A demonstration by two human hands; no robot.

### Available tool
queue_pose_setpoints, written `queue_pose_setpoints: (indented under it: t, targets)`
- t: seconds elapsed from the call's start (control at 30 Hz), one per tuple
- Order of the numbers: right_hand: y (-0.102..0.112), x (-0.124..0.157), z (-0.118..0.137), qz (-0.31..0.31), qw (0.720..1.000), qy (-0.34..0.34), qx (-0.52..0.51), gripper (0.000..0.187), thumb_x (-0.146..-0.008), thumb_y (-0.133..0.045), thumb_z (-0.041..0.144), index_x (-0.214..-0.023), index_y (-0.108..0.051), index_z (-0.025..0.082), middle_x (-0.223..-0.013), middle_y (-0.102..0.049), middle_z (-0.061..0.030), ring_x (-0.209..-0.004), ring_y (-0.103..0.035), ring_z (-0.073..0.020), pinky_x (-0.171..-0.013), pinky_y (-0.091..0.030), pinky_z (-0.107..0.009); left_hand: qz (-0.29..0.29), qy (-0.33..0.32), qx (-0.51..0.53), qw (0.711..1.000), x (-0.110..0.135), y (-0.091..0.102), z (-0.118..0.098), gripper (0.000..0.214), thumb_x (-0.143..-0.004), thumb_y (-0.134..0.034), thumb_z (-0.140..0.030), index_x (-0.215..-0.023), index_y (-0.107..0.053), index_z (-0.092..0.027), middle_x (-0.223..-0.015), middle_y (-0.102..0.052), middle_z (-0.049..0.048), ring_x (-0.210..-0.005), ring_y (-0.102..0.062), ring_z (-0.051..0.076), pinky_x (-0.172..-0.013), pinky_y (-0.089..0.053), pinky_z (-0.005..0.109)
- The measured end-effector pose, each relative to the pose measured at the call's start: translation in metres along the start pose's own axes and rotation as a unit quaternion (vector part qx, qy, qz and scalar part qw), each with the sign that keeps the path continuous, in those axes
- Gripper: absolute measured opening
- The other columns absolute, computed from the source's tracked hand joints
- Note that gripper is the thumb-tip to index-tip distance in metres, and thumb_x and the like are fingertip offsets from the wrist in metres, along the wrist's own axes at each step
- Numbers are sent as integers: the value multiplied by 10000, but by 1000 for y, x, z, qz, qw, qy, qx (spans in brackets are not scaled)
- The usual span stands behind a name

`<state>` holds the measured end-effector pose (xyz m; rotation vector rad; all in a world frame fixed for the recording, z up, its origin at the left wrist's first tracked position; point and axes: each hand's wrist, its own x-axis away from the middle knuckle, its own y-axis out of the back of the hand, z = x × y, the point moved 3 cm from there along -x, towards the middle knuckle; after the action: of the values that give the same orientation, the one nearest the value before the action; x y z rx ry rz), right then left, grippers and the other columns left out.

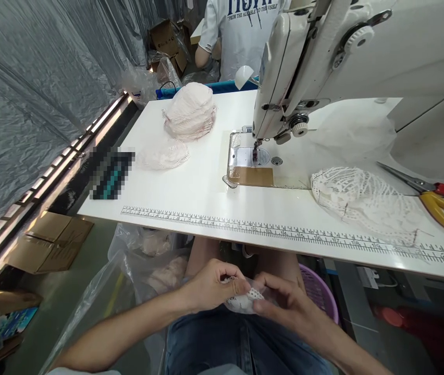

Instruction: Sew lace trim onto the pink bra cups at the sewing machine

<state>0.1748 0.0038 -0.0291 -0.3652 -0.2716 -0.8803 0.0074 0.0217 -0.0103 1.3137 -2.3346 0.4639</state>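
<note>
Both of my hands are low in my lap, below the table's front edge. My left hand (210,286) is closed, pinching one end of a small white lace piece (243,301). My right hand (284,302) is closed on the other end of the same piece. On the white sewing table (206,192) a heap of white lace (358,200) lies at the right. A stack of pale pink pieces (190,112) sits at the back left, and one flat pink piece (163,155) lies in front of it. The sewing machine (343,57) stands over the needle plate (251,156).
Red and yellow scissors (441,200) lie at the table's right edge. A purple basket (323,294) and a clear plastic bag (136,260) with fabric sit under the table. Cardboard boxes (50,242) lie on the floor at left. Another person in a white shirt (241,36) stands behind the table.
</note>
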Motion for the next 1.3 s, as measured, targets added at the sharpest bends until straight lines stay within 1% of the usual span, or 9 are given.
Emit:
queue_pose_setpoints:
  t: [0.17, 0.37, 0.6, 0.73, 0.83, 0.9, 1.03, 1.17, 1.3]
  targets:
    - [3, -3, -5, -37, 998, -12, -39, 263, -805, -643, 431, -731, -579, 187, -681, -517, 33, -665, -461, -129, -609, -363, -219, -25, 8, -32, 999, 5, 5, -1, 328, -581, -800, -345, -763, -667, -107, -636, -539, -21, -608, -432, 89, -538, -306, 178]
    - [9, 2, -6, -37, 999, 16, 14, 217, -838, -606, 414, -789, -614, 203, -813, -565, -1, -803, -523, -177, -726, -408, -265, -67, -26, -104, 992, 7, 8, -4, 204, -663, -739, -287, -761, -691, -115, -658, -561, -11, -619, -442, 94, -559, -314, 190]
    - [6, 1, 2, 8, 997, 53, 48, 200, -836, -610, 401, -783, -620, 208, -796, -549, 0, -778, -530, -171, -708, -420, -257, -52, -22, -18, 998, 6, 6, -5, 169, -688, -711, -255, -765, -696, -106, -685, -590, 9, -618, -482, 96, -566, -352, 189]
    - [4, -2, 2, 11, 992, 71, 99, 211, -857, -586, 406, -808, -631, 207, -795, -556, -4, -763, -545, -168, -688, -423, -242, -32, -58, -72, 995, 7, 4, -9, 136, -715, -705, -245, -750, -694, -114, -710, -602, 7, -634, -502, 90, -584, -361, 185]
    - [6, -2, 0, -41, 976, 101, 186, 244, -892, -547, 382, -760, -635, 196, -714, -565, -1, -683, -554, -154, -617, -412, -232, -53, -116, -138, 982, 9, 4, -12, 118, -741, -693, -243, -744, -689, -125, -715, -608, 13, -673, -537, 106, -611, -371, 197]
    - [8, 0, 0, -83, 952, 138, 260, 212, -907, -531, 339, -786, -634, 199, -683, -573, -1, -641, -557, -150, -571, -403, -230, -88, -189, -207, 956, 11, 3, -14, 80, -761, -664, -206, -742, -676, -129, -692, -599, 11, -675, -540, 112, -634, -367, 218]
    - [6, 6, 9, -124, 892, 243, 360, 95, -894, -528, 234, -925, -617, 218, -808, -600, -41, -728, -588, -174, -606, -454, -250, -128, -340, -348, 864, 17, -5, -15, 117, -806, -532, -106, -756, -633, -138, -662, -582, 4, -653, -517, 113, -647, -334, 259]
    - [-1, 8, 21, -151, 833, 321, 424, 207, -888, -467, 120, -976, -616, 233, -841, -596, -58, -713, -593, -160, -570, -457, -245, -174, -416, -445, 774, 21, -9, -16, 137, -854, -483, -97, -780, -587, -146, -677, -576, 2, -652, -484, 114, -643, -314, 274]
    - [0, 13, 20, -184, 814, 358, 418, 255, -867, -450, 60, -964, -612, 231, -829, -609, -58, -676, -604, -134, -559, -466, -216, -203, -481, -485, 701, 27, -8, -19, 125, -876, -458, -82, -868, -564, -149, -709, -595, 4, -661, -501, 111, -654, -322, 279]
